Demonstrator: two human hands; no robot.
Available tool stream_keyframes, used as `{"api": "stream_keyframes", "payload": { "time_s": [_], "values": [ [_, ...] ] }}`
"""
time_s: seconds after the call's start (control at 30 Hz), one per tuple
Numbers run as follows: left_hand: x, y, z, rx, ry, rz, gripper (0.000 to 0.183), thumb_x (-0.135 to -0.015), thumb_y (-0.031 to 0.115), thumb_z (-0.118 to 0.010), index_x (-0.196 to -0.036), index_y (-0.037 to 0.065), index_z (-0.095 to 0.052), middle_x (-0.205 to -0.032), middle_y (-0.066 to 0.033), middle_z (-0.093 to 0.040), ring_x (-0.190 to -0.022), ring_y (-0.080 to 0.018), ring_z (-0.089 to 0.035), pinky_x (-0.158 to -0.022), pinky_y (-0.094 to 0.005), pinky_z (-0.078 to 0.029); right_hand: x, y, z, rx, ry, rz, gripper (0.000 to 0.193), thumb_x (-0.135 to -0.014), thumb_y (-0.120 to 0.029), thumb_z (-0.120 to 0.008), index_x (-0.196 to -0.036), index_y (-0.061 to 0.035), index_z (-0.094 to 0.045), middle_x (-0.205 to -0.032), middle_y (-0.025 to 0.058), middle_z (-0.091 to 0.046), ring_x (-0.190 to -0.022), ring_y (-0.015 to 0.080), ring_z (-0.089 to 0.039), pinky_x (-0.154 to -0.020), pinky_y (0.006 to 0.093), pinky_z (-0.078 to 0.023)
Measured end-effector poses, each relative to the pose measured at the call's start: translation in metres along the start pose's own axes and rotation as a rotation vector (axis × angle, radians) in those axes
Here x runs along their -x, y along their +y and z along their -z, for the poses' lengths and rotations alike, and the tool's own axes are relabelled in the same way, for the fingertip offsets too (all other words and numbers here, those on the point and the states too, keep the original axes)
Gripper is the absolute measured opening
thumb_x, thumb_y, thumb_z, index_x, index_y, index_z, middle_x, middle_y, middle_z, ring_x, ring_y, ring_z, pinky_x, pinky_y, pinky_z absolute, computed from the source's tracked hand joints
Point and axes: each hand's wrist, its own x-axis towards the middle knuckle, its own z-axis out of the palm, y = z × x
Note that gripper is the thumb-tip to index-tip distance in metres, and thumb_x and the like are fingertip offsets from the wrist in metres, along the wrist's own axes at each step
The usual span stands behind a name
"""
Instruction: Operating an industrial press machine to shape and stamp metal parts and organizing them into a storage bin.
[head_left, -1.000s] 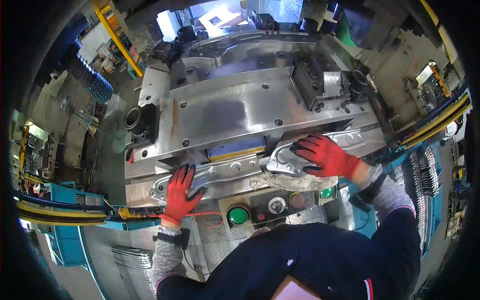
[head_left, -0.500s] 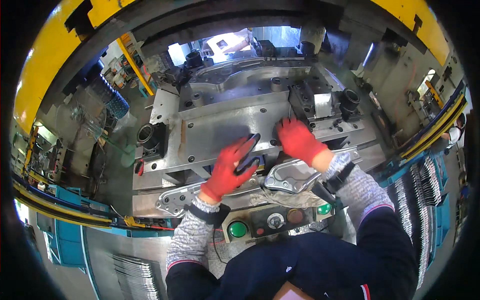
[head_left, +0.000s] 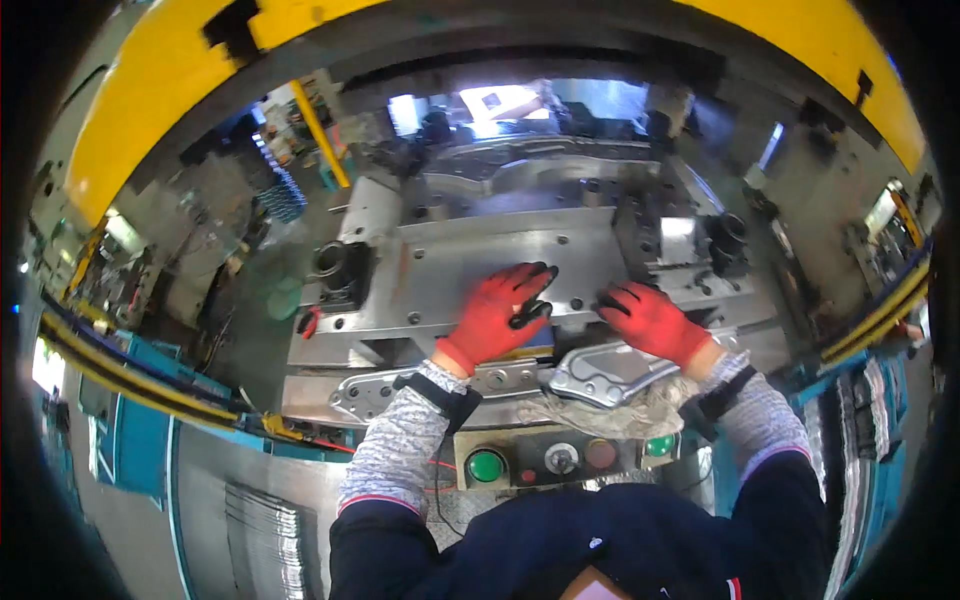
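My left hand (head_left: 497,316), in a red glove with dark fingertips, lies spread on the flat steel die plate (head_left: 450,270) of a press. My right hand (head_left: 652,320), gloved the same way, rests on the plate's front edge a little to the right, fingers apart. Neither hand has anything visible in it. Just below the hands, a shiny stamped metal part (head_left: 600,372) lies on a crumpled rag (head_left: 640,412) at the front ledge. A long stamped bracket (head_left: 385,392) lies to its left, under my left forearm.
A control panel with a green button (head_left: 486,467), a key switch (head_left: 561,458) and a red button (head_left: 600,454) sits by my chest. Guide posts (head_left: 335,265) (head_left: 728,238) stand at the plate's sides. The yellow press frame (head_left: 150,110) arches overhead. Blue rails (head_left: 130,440) run at left.
Both hands left the stamped parts at the front ledge and reached forward onto the die plate. My head moved in under the yellow frame.
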Motion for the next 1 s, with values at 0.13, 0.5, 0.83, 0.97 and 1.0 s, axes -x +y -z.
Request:
{"api": "stream_keyframes", "payload": {
  "time_s": [0.13, 0.5, 0.83, 0.97, 1.0],
  "values": [
    [0.016, -0.024, 0.033, -0.124, 0.141, 0.049, 0.057, -0.077, 0.024, -0.068, -0.130, 0.011, -0.052, -0.133, -0.0172, -0.048, -0.120, -0.0360, -0.046, -0.103, -0.0452, -0.034, -0.035, -0.001, 0.025, -0.116, 0.189, -0.189, 0.037, -0.071, -0.013, -0.067, -0.107, -0.0084, -0.058, -0.103, 0.0150, -0.058, -0.089, 0.0330, -0.059, -0.073, 0.0402, -0.051],
    [0.046, -0.068, 0.048, -0.446, 0.297, 0.323, 0.062, -0.075, 0.032, -0.066, -0.130, 0.008, -0.049, -0.131, -0.0221, -0.048, -0.121, -0.0402, -0.043, -0.104, -0.0496, -0.030, -0.295, 0.096, -0.041, -0.699, 0.556, -0.382, 0.031, -0.082, -0.021, -0.061, -0.110, -0.0065, -0.062, -0.099, 0.0192, -0.066, -0.093, 0.0347, -0.064, -0.081, 0.0387, -0.050],
    [0.047, -0.067, 0.053, -0.382, 0.347, 0.330, 0.055, -0.077, 0.032, -0.065, -0.122, 0.004, -0.053, -0.122, -0.0223, -0.052, -0.115, -0.0395, -0.047, -0.103, -0.0492, -0.032, -0.358, 0.108, -0.106, -0.440, 0.541, -0.379, 0.030, -0.085, -0.028, -0.055, -0.105, -0.0064, -0.060, -0.095, 0.0219, -0.064, -0.090, 0.0408, -0.060, -0.079, 0.0462, -0.049],
    [0.045, -0.067, 0.053, -0.339, 0.327, 0.339, 0.056, -0.078, 0.032, -0.064, -0.124, 0.004, -0.051, -0.124, -0.0219, -0.050, -0.117, -0.0390, -0.045, -0.104, -0.0494, -0.031, -0.361, 0.106, -0.103, -0.378, 0.452, -0.397, 0.029, -0.084, -0.027, -0.056, -0.104, -0.0067, -0.059, -0.093, 0.0220, -0.064, -0.089, 0.0402, -0.061, -0.078, 0.0463, -0.049],
    [0.045, -0.067, 0.053, -0.331, 0.328, 0.336, 0.056, -0.078, 0.032, -0.064, -0.125, 0.004, -0.051, -0.125, -0.0218, -0.050, -0.118, -0.0388, -0.045, -0.104, -0.0494, -0.030, -0.364, 0.107, -0.100, -0.333, 0.388, -0.389, 0.030, -0.084, -0.027, -0.056, -0.106, -0.0066, -0.059, -0.094, 0.0219, -0.064, -0.089, 0.0399, -0.061, -0.078, 0.0464, -0.049]
  ]
}}
